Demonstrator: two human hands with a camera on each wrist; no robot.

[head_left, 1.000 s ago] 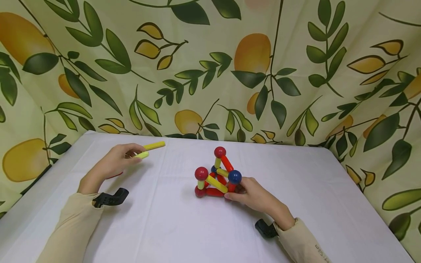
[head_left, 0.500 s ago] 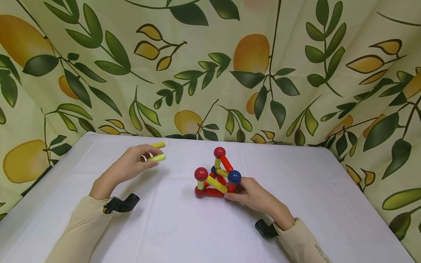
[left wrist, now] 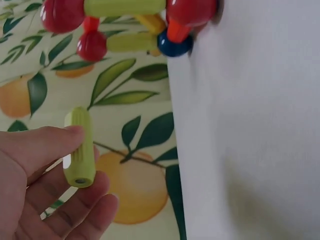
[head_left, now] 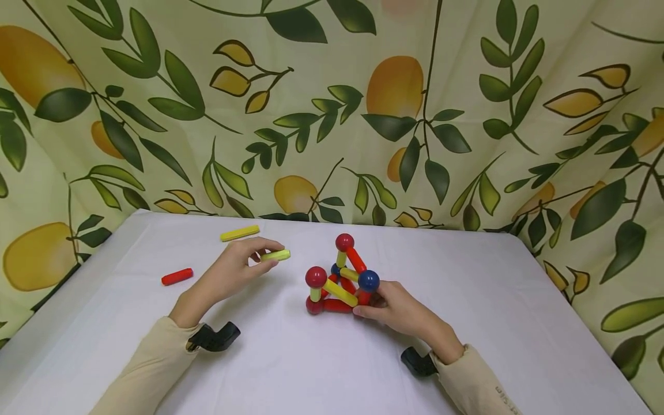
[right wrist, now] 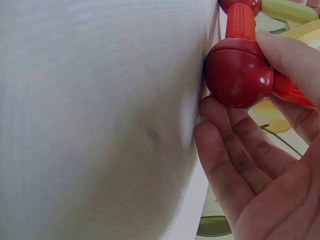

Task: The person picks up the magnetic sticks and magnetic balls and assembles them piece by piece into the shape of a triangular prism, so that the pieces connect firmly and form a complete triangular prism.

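We find the left hand [head_left: 236, 270] pinching a yellow-green rod [head_left: 275, 255], long axis level, pointing toward the structure [head_left: 339, 276]. The right hand [head_left: 399, 308] grasps a red ball [right wrist: 239, 72] at its base.

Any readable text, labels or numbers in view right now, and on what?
Small dark print on the right sleeve cuff, head view: too small and cut by the frame edge to read.
No lettering shows on the yellow-green rod, the ball-and-rod structure, the loose rods, the tablecloth or the leaf-print backdrop.

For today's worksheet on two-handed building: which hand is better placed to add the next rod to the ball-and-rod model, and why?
Probably the left. The left hand already pinches a yellow-green rod just beside the model, while the right hand holds the model's base at a red ball.
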